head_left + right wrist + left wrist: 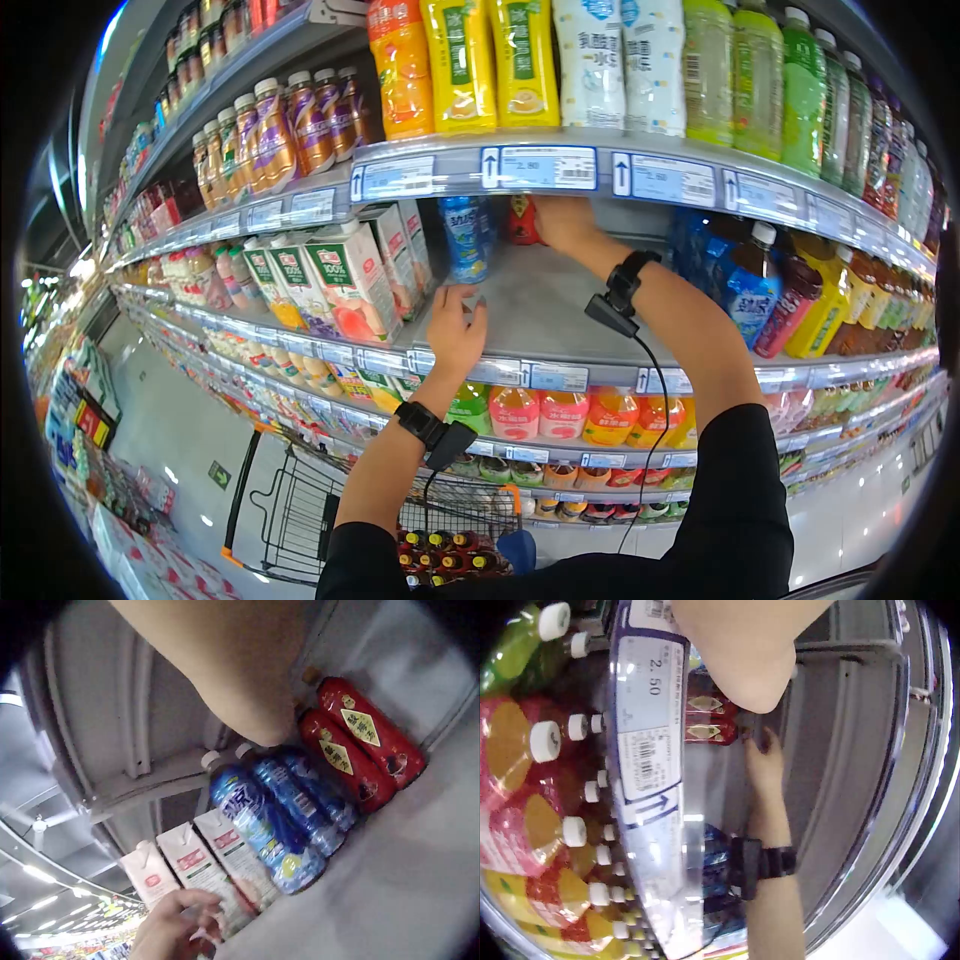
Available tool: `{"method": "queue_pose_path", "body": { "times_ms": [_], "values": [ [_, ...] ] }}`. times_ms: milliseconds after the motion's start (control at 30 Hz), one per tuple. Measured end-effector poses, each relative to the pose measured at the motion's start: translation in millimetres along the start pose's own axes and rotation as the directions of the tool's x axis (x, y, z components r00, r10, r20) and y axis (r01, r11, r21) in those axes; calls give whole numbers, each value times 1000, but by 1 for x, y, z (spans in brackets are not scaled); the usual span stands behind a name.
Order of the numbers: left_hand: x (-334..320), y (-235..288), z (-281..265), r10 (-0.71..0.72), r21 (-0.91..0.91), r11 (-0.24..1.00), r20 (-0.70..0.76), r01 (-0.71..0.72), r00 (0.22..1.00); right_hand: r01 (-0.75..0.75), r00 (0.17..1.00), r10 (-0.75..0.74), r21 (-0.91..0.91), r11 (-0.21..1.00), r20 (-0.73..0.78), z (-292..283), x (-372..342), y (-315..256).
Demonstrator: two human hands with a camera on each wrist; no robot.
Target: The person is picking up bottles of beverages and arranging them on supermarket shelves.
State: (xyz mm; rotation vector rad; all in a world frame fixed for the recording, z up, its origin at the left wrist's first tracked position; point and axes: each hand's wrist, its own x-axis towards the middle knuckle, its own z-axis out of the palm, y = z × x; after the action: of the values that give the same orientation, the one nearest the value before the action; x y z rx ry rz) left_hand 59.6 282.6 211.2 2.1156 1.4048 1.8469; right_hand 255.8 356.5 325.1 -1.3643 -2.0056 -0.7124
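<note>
Skin of the right hand showed at the red plastic bottles with yellow diamond labels, deep on the grey shelf; its fingers bent near the bottle tops, but whether they gripped one could not be told. The two red bottles stood upright side by side, just beside a row of blue plastic bottles with white caps.

The left hand held nothing; its fingers were loosely bent near the shelf's front part, below the foremost blue bottle and close to the white rectangular juice cartons with fruit pictures. Black straps with small dark devices circled both wrists.

Farther to the right on the same shelf stood more blue bottles, a dark pink bottle and yellow bottles. Above the hands, a white and blue price label ran along the upper shelf edge, beneath yellow pouch-shaped bottles. Below, pink-labelled bottles lined a lower shelf, and a wire shopping cart held dark bottles with yellow caps.
</note>
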Motion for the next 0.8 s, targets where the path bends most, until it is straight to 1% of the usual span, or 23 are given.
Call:
{"method": "queue_pose_path", "body": {
  "times_ms": [33, 67, 100, 167, 300, 333, 400, 633, 800],
  "values": [
    [1, -2, 1, -19, 5, 1000, -15, 19, 1000, -36, 999, 36, 13, 999, -6, 14, 13, 10],
    [2, -4, 2, -36, 9, 999, -31, 36, 999, -5, 992, 25, 159, 987, -124, 27, 24, 20],
    [3, -6, 4, -50, 12, 999, -47, 51, 998, 59, 970, 14, 290, 955, -241, 41, 36, 29],
    [1, -6, 5, -17, 14, 1000, -46, 18, 999, 91, 950, 21, 343, 935, -311, 54, 53, 44],
    [0, -5, 2, 22, 24, 999, -24, -21, 999, -14, 978, 70, 271, 962, -198, 62, 70, 58],
    [0, -7, 2, 58, 46, 997, -23, -57, 998, -32, 981, 80, 260, 965, -176, 64, 71, 58],
    [1, -5, -1, 45, 25, 999, -3, -45, 999, -46, 984, 86, 245, 969, -154, 67, 76, 61],
    [-1, -1, -1, 13, 14, 1000, 49, -14, 999, -60, 984, 98, 235, 970, -152, 71, 79, 61],
    [-1, -3, -1, 38, -1, 999, 38, -38, 999, -43, 981, 83, 228, 973, -173, 67, 79, 62]
  ]
}}
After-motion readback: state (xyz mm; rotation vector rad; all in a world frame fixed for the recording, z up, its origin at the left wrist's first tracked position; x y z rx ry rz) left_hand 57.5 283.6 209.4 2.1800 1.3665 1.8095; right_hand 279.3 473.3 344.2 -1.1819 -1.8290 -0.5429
